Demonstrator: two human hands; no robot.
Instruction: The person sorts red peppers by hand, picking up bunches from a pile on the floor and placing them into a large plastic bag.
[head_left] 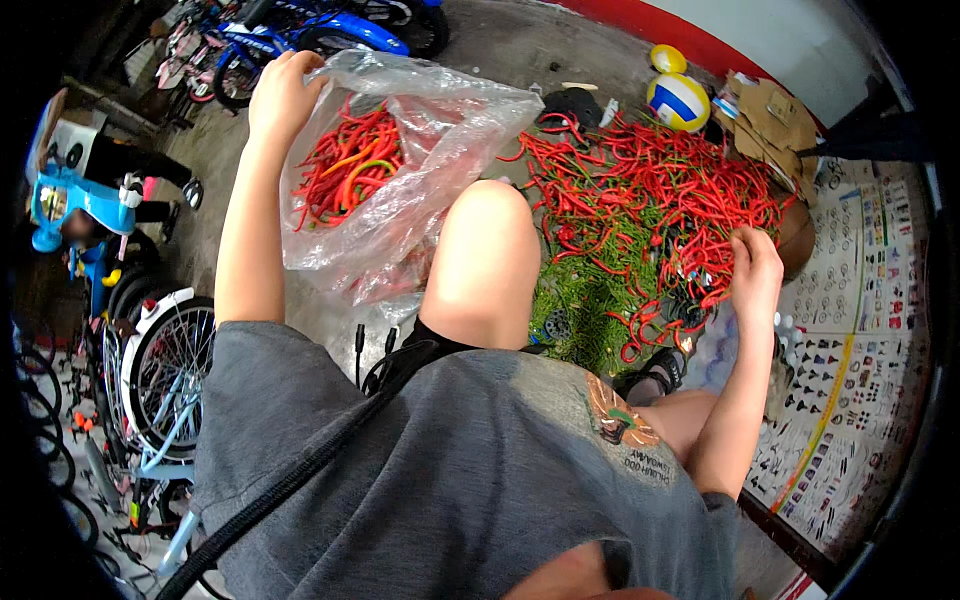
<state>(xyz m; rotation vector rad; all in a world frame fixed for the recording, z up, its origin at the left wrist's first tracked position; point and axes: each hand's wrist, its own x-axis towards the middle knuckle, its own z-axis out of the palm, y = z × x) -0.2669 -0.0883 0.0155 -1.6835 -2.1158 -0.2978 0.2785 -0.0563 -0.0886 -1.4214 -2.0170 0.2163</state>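
My left hand [284, 98] grips the upper left rim of a large clear plastic bag [450, 105], holding its mouth spread. Inside lie many red chili peppers [345, 165], a few of them orange or greenish. At the right edge of a heap of loose red chilies [690, 175] on the ground is my right hand [758, 268]. Its fingers are curled together close to the peppers, and what they hold, if anything, is hidden. Green chili stems [595, 300] are strewn in front of the heap, near my bent knee [487, 240].
Beyond the heap are a volleyball [679, 101], a small yellow ball [668, 58] and flattened cardboard [775, 125]. Bicycles [165, 370] line the left side, with blue ones [330, 35] at the back. A light blue ride-on toy [85, 205] and another person's leg [150, 170] are far left.
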